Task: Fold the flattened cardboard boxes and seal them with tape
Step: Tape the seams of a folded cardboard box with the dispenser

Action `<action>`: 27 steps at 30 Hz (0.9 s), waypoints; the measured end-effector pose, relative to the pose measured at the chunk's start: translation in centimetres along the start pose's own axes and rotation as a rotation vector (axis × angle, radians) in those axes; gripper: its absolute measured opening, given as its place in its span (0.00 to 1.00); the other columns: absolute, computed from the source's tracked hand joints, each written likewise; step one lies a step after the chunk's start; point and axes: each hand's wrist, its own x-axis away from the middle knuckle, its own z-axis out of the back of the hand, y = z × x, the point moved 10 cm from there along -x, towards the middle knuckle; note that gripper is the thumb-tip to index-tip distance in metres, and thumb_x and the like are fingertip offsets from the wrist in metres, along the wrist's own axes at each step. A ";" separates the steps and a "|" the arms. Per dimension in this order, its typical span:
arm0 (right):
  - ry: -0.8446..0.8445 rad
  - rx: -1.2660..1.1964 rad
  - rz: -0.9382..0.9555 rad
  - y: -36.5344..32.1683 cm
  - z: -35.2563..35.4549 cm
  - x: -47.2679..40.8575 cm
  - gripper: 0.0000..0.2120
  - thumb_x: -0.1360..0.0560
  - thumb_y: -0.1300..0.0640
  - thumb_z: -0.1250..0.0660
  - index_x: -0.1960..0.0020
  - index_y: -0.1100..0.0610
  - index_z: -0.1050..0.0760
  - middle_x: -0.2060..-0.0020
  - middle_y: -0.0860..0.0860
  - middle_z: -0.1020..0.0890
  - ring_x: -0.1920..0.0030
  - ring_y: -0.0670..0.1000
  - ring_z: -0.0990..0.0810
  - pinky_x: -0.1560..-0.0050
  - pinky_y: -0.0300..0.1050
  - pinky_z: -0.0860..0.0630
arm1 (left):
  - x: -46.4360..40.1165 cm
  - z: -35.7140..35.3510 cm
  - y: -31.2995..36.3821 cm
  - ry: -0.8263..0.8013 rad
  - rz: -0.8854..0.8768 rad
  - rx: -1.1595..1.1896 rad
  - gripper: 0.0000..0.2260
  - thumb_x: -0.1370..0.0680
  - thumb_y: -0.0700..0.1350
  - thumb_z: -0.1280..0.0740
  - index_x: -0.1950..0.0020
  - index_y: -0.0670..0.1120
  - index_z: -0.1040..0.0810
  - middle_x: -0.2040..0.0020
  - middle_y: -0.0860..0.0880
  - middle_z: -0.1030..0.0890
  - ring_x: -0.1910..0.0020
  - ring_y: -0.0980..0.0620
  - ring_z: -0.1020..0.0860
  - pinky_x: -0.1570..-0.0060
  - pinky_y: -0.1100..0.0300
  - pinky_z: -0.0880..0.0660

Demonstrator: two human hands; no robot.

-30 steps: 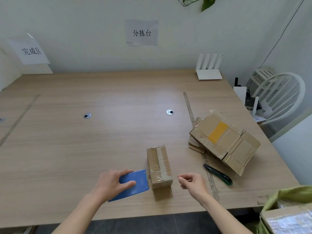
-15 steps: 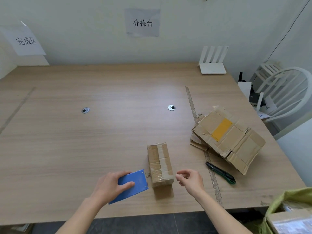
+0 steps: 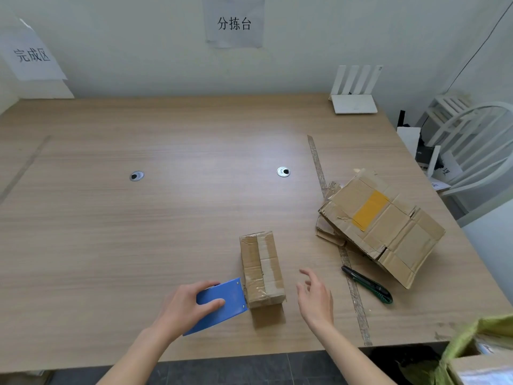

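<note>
Wall signs (image 3: 234, 23) read 分拣台 and 完成区 — your left hand (image 3: 185, 307) grips the blue dispenser (image 3: 222, 304) on the wooden counter (image 3: 138, 245), right hand (image 3: 315, 300) loose, holding nothing.

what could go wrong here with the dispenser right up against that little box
1. The left hand grips the blue tape dispenser at the small taped box, while the right hand hovers open beside it; unbraced, the light box may slide or tip when tape is pulled.
2. The green utility knife lies near the right hand; reaching toward the flattened cardboard stack might brush it.
</note>
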 end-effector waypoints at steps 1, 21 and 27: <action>0.053 0.040 0.142 -2.1 0.4 0.3 0.18 0.17 0.55 0.36 0.28 0.48 0.29 0.31 0.43 0.25 0.29 0.45 0.29 0.31 0.39 0.34 | -0.1 0.1 0.2 -0.005 -0.009 0.002 0.15 0.32 0.69 0.35 0.46 0.75 0.25 0.52 0.69 0.20 0.54 0.64 0.21 0.55 0.59 0.23; -0.242 0.719 0.788 -8.3 -10.0 2.6 0.31 0.15 0.38 0.55 0.18 0.53 0.44 0.18 0.48 0.44 0.20 0.49 0.44 0.25 0.50 0.49 | -0.4 1.7 0.7 -0.080 -0.175 -0.349 0.26 0.33 0.71 0.38 0.35 0.70 0.28 0.47 0.66 0.19 0.51 0.61 0.22 0.55 0.64 0.27; -0.235 0.723 0.783 -8.2 -9.9 2.8 0.33 0.17 0.38 0.48 0.18 0.53 0.44 0.18 0.49 0.43 0.19 0.48 0.45 0.25 0.50 0.49 | -1.5 -0.6 2.2 -0.037 -0.129 -0.438 0.26 0.31 0.69 0.39 0.33 0.68 0.27 0.44 0.60 0.18 0.46 0.56 0.21 0.54 0.58 0.26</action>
